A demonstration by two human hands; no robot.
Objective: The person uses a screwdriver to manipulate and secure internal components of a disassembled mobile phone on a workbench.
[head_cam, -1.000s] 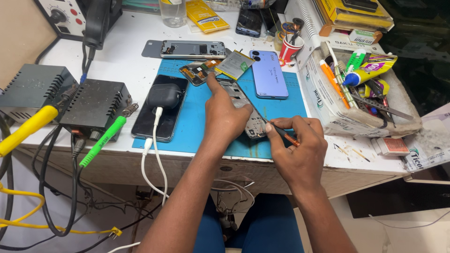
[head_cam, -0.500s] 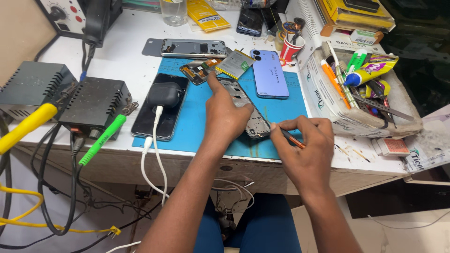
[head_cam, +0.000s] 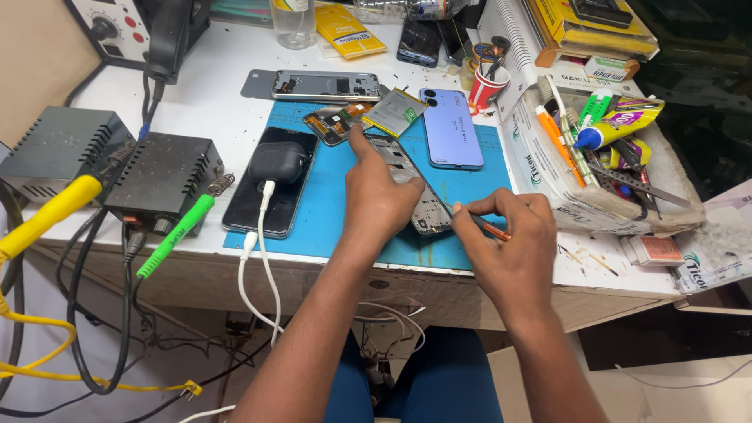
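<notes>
A blue work mat (head_cam: 337,211) covers the bench. On its left side lies a dark phone (head_cam: 270,184). At the mat's centre, the left hand (head_cam: 380,196) presses flat on an opened phone frame (head_cam: 419,192), forefinger extended. Just right of the frame, the right hand (head_cam: 513,247) pinches an orange-handled screwdriver (head_cam: 486,225) at the frame's lower edge.

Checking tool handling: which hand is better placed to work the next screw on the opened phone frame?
Right hand: it likely suits, already holding the orange-handled screwdriver at the grey opened phone frame; left hand steadies it.
</notes>
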